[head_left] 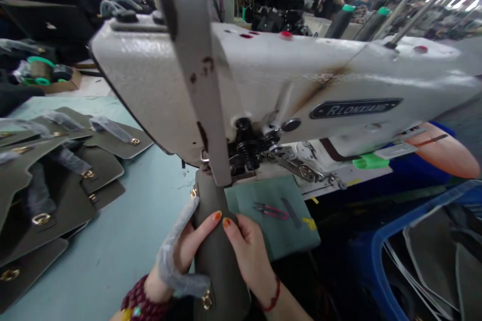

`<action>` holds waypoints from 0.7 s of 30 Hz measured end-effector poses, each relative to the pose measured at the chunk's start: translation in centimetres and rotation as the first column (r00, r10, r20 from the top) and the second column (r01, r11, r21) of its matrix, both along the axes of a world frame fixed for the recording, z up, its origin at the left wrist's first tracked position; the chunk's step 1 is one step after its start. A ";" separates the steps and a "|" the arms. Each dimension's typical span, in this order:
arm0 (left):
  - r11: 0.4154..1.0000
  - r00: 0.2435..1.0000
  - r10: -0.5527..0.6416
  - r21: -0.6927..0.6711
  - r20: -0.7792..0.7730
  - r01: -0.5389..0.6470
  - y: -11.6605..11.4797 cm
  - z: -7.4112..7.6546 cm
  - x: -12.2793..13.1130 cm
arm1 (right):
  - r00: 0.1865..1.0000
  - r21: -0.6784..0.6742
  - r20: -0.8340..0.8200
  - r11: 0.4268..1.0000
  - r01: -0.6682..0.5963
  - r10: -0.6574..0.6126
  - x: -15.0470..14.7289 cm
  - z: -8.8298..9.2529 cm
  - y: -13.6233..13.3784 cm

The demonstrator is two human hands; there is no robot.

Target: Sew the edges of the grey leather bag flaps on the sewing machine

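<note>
Both hands in close: left hand [187, 250] and right hand [251, 251] in a two-sided grip! Left thumb [208, 225] slants up and right, right thumb [233, 233] up and left, painted nails [217, 215] near each other, just apart. Right fingers [245, 224] curl in; left fingers mostly hidden. Right forearm [288, 307] angles up from the bottom edge.

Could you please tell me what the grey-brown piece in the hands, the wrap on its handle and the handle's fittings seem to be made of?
Grey-brown piece: matt and smooth, bending in a soft curve; perhaps leather or imitation leather, I cannot say which.
Handle wrap: cloudy and wrinkled, so likely thin plastic film.
Fittings: gold-coloured and shiny, probably plated metal.
</note>
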State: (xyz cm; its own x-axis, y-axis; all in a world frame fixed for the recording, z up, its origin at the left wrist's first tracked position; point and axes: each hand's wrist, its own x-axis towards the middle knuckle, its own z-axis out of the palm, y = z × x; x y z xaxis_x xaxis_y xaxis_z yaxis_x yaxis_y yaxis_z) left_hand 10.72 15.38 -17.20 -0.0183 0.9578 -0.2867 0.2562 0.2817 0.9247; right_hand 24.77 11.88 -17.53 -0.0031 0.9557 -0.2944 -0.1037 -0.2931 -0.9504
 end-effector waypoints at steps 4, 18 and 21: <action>0.999 0.998 0.007 0.030 0.063 -0.009 0.2 0.6 -0.1 | 0.966 0.107 0.254 0.992 -0.068 0.038 0.5 1.3 -0.6; 0.999 1.000 0.021 0.038 -0.007 -0.021 0.9 1.4 -0.1 | 0.959 0.081 0.278 0.993 -0.087 0.062 0.4 0.9 -0.3; 0.991 0.995 -0.042 0.122 -0.096 0.053 1.8 1.5 -0.6 | 0.947 0.060 0.317 0.996 -0.071 0.049 0.1 0.8 0.2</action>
State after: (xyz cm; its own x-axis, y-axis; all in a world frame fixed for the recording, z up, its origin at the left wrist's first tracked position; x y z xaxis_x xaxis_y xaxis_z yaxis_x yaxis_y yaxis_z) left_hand 10.14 17.20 -15.72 0.0072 0.9864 -0.1644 0.3529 0.1513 0.9233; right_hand 24.90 12.12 -16.78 0.0212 0.9747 -0.2226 0.2197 -0.2218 -0.9500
